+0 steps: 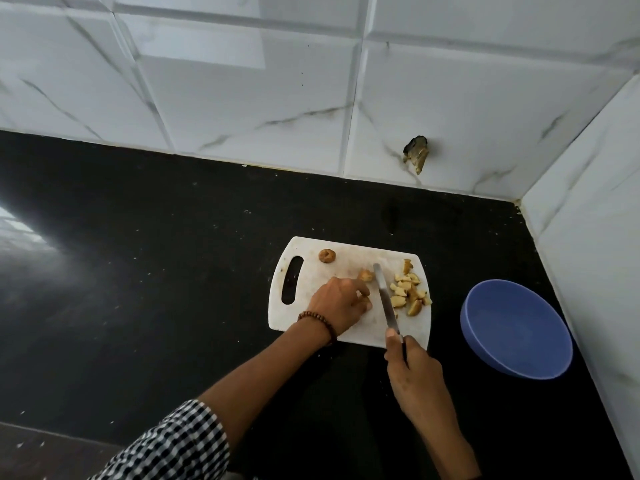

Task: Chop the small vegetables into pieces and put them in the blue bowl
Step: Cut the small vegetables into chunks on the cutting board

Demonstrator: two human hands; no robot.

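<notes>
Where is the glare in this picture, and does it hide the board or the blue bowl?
Head view: strong glare on the black counter at the far left and a pale reflection on the tiles; neither reaches the board or the bowl, both evenly lit. Head view: the wide lens bends the tile joints, and the cut pieces look slightly soft.

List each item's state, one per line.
Blue bowl: upright, empty.
Cutting board: flat on counter.
Knife: held by right hand, tip on board.
Chopped pieces: heaped right of blade.
Vegetable at blade: beside left hand's curled fingers, grip unclear.
Far vegetable: whole, untouched.
</notes>
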